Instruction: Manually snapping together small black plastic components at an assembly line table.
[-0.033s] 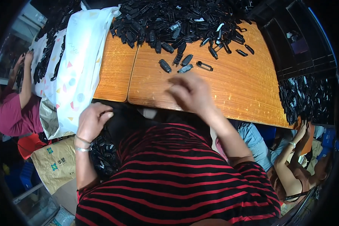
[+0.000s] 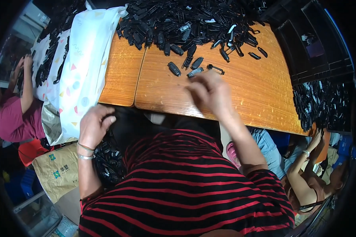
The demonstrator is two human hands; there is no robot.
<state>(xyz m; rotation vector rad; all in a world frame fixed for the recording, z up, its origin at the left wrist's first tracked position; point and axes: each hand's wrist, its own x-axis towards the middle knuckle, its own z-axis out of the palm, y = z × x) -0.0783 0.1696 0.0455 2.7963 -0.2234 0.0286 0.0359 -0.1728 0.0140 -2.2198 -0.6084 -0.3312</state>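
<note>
My right hand (image 2: 215, 94) hovers over the wooden table (image 2: 162, 89), slightly blurred, its thumb and fingers apart and no object showing between them. Just beyond its fingertips lie a grey-black plastic casing (image 2: 195, 72) and a thin black plastic frame (image 2: 216, 69), partly covered by the fingers. Two more dark casings, one of them a black oval casing (image 2: 174, 68), rest close by. My left hand (image 2: 94, 125) hangs off the table's front edge beside the white patterned cloth, fingers loosely bent, a gap between thumb and forefinger. Nothing shows in it.
A large heap of black plastic parts (image 2: 186, 25) covers the table's far side. White patterned sheeting (image 2: 83, 59) drapes the left side. Black parts fill a bag or bin (image 2: 106, 160) below my left hand. Co-workers sit at left (image 2: 17, 114) and right (image 2: 304, 177).
My right hand has shifted a little to the right and now overlaps the thin frame. The left hand has drawn slightly left. A pink shoe shows more by my right forearm.
</note>
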